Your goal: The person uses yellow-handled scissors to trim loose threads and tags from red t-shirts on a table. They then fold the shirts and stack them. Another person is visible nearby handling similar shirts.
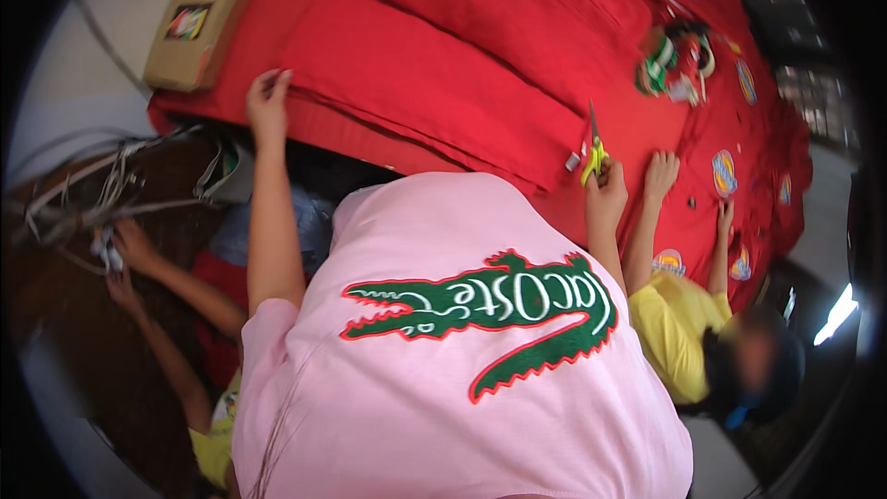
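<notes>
Biggest thing here is the red-covered surface [637, 139], running across most of the top. A long strip of folded red fabric [407, 65] lies on it, slanting from upper left down toward the right, right in front of the person in the pink shirt [443, 259]. Off to the right there's more red cloth [767, 134] with blue-and-yellow patches, and a co-worker in a yellow shirt [670, 337] has both arms reaching that way. Someone else's yellow sleeve [214, 448] is down at the lower left. A brown cardboard box [199, 32] sits at the surface's left end, and a jumble of green and white bits [679, 65] is on the far right part. The left hand [268, 106] is at the strip's left end, fingers slightly bent; honestly can't tell if it's pinching cloth. The right hand [605, 194] has yellow-green scissors [596, 152] by the handles, blades pointing away. Tiny greyish piece [572, 163] just beside them.
</notes>
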### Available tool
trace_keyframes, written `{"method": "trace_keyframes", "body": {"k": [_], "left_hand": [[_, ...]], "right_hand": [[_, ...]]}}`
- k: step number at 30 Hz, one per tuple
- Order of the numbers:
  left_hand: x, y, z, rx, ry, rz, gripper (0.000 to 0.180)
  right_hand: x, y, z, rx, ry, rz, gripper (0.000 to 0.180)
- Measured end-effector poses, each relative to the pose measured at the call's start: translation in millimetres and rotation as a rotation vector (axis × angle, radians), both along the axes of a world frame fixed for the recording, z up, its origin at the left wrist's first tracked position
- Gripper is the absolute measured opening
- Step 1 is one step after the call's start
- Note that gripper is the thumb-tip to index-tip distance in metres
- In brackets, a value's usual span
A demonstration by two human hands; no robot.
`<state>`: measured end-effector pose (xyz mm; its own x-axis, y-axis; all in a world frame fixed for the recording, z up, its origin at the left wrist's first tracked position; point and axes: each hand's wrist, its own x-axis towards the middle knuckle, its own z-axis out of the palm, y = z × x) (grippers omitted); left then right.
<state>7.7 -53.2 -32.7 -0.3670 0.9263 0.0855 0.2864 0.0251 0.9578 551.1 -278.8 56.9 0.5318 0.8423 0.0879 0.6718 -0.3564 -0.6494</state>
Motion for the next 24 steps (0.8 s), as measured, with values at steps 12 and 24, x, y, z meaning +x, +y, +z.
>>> {"method": "trace_keyframes", "body": {"k": [12,24], "left_hand": [[0,21,32,-0.240,0.080,-0.019,0.028],[17,53,81,-0.678,0.077,-0.198,0.029]], "right_hand": [[-37,-21,-19,-0.256,0.059,0.013,0.034],[-18,4,-10,-0.221,-0.144,0.475,0.034]]}}
